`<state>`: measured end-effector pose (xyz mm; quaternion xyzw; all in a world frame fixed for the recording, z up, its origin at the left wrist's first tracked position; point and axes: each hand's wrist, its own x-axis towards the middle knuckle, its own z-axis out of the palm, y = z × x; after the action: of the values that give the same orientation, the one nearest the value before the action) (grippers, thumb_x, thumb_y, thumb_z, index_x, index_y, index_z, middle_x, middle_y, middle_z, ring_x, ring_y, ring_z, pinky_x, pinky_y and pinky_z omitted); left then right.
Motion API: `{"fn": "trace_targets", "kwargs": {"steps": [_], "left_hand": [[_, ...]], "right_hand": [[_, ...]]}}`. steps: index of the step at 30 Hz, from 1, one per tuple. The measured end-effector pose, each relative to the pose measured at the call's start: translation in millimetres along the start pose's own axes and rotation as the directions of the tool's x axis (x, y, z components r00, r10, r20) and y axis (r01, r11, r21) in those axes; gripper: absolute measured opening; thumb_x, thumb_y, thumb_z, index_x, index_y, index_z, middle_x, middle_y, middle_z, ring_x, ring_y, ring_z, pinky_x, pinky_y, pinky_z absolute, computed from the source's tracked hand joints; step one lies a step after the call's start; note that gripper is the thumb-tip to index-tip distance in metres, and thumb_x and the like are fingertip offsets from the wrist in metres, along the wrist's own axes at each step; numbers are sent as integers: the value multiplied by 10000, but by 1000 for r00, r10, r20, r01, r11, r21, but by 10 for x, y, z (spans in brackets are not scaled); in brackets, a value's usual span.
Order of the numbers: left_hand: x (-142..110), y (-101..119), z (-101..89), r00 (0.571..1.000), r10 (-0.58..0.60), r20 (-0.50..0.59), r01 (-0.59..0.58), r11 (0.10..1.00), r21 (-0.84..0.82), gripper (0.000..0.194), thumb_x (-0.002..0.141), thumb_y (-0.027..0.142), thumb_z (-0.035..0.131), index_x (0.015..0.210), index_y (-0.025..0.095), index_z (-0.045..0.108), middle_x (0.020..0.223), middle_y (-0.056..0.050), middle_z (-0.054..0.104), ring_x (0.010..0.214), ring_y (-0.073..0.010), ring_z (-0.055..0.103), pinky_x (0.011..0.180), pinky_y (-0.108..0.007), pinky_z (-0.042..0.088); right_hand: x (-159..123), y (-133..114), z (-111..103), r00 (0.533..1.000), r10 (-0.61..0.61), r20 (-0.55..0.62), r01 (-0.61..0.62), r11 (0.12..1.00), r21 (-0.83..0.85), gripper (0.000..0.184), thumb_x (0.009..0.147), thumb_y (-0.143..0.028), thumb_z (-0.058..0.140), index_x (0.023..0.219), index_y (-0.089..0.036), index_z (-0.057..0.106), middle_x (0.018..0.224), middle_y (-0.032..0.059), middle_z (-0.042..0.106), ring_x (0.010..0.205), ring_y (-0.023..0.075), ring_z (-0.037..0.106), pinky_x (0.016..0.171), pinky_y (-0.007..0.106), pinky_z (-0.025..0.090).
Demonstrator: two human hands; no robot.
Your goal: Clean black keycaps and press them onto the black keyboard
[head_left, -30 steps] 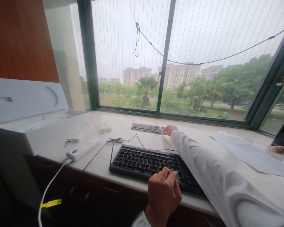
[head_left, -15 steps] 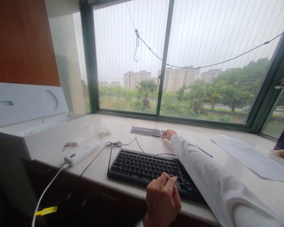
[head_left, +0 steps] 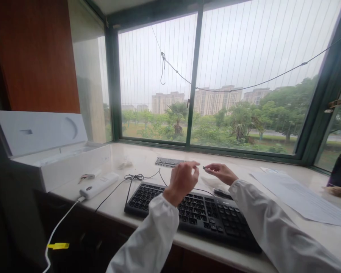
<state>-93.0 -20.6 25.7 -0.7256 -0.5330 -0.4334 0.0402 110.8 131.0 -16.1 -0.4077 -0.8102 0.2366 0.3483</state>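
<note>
A black keyboard [head_left: 230,220] lies at the front of the white countertop, with its keycaps off over the left and middle parts. My right hand [head_left: 222,172] is above its far edge, thumb and fingertips pinching a small dark keycap [head_left: 204,167]. Facing it, my left hand [head_left: 184,178] hovers over the keyboard. Its index finger and thumb are apart, and no object shows between them. Loose keycaps [head_left: 167,162] are laid out in rows farther back, partly hidden by my left hand. Beside my right wrist is a dark object [head_left: 222,193], its kind unclear.
An open white box [head_left: 74,167] stands at the left. Near it are a white power bank [head_left: 100,185] with a white cable and a small metal-and-white item [head_left: 89,175]. The keyboard's black cord [head_left: 134,177] lies bundled behind it. Paper sheets [head_left: 301,193] cover the right side.
My right hand has lifted a keycap from the back rows and drawn it rightward and nearer. My left hand has risen from the keyboard's front edge towards it. The view has tilted up slightly.
</note>
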Motion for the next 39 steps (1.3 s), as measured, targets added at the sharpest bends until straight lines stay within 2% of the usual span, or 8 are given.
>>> {"fn": "trace_targets", "kwargs": {"steps": [5,11,19,24,27,31,35,39], "left_hand": [[597,-268,387,975,15,220,-24,999,37,278,874,272,630,1145,261,690,988,-6,754,923,-186,695,835,-297,523],[550,-397,686,946,245,212,-260,965,45,148,872,231,642,958,260,759,941,-20,761,896,-197,708,814,-315,529],[548,-436,663,908,381,174,-379,924,-45,175,847,255,684,1009,246,749,917,-12,764,867,-173,713,816,-269,514],[560,-451,640,925,349,149,-358,933,41,173,845,221,672,992,188,758,925,-64,760,860,-196,709,798,-293,528],[559,-484,675,937,294,189,-316,943,103,158,815,166,682,945,177,771,897,-75,760,852,-216,711,789,-315,540],[549,-548,747,933,285,220,-312,945,98,153,789,153,694,918,171,774,895,-70,760,847,-215,710,794,-316,544],[541,-566,778,923,320,214,-343,936,78,146,808,161,667,914,162,768,885,-65,759,836,-203,708,790,-307,541],[523,-508,783,910,374,179,-386,922,35,207,819,178,661,1015,160,724,873,-40,757,800,-183,709,767,-302,542]], "right_hand": [[-112,94,57,995,92,33,-97,974,206,599,680,-652,673,1002,-155,753,972,104,739,910,237,642,852,359,472],[-147,56,28,987,110,119,-138,957,254,652,637,-693,681,987,-149,757,943,88,733,901,236,625,818,344,446],[-173,-62,-7,986,118,119,-145,955,258,651,676,-680,660,1032,-141,742,846,57,699,763,172,556,693,296,392],[-141,49,-130,994,109,-20,-110,992,-56,537,801,-637,548,1057,-202,732,916,61,710,777,182,587,719,309,428],[-128,265,-145,977,146,-154,-194,910,-367,410,779,-529,633,1036,-227,737,977,61,714,873,216,618,801,326,449],[-139,505,-102,955,293,-56,-278,807,-521,268,703,-391,724,924,-246,766,964,56,724,936,242,630,813,314,452],[-133,450,-126,950,272,-153,-312,856,-413,212,754,-381,667,827,-212,773,848,69,732,856,219,637,733,286,443],[-94,204,-86,957,231,-174,-243,969,-50,354,747,-446,691,967,-173,742,851,73,733,776,199,634,707,296,450]]}}
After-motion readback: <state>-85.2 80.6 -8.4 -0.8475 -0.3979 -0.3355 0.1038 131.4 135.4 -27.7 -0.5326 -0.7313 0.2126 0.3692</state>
